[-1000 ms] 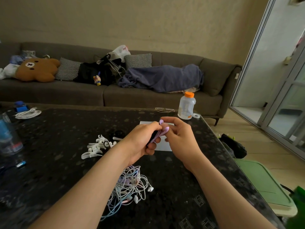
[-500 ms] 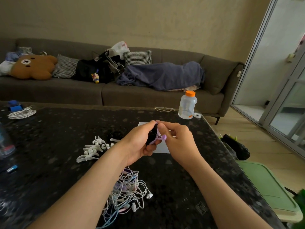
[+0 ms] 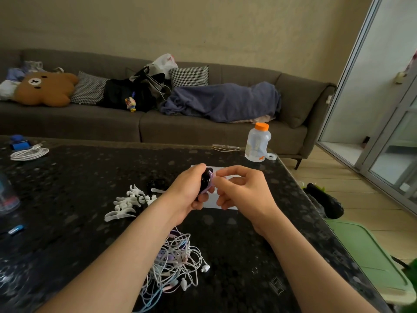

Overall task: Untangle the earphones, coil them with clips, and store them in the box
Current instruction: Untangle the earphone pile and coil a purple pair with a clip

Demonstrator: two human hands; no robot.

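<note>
My left hand (image 3: 189, 193) grips a black clip (image 3: 205, 179) with a purple earphone cord (image 3: 209, 185) looped around it. My right hand (image 3: 242, 190) pinches the purple cord right beside the clip. Both hands hover over a white box (image 3: 225, 205), mostly hidden behind them. A tangled pile of white, pink and blue earphones (image 3: 174, 265) lies on the dark table (image 3: 67, 199) under my left forearm. Several white clips (image 3: 128, 203) and a black one (image 3: 155, 184) lie left of my hands.
A clear bottle with an orange cap (image 3: 258, 143) stands at the table's far right corner, glasses (image 3: 225, 147) beside it. A coiled white cable (image 3: 29, 153) lies far left. A sofa (image 3: 158, 123) is beyond; a green lid (image 3: 370, 254) lies on the floor to the right.
The purple cord has been wound tighter onto the black clip. My hands have dropped slightly, and the fingers of my right hand have shifted along the cord.
</note>
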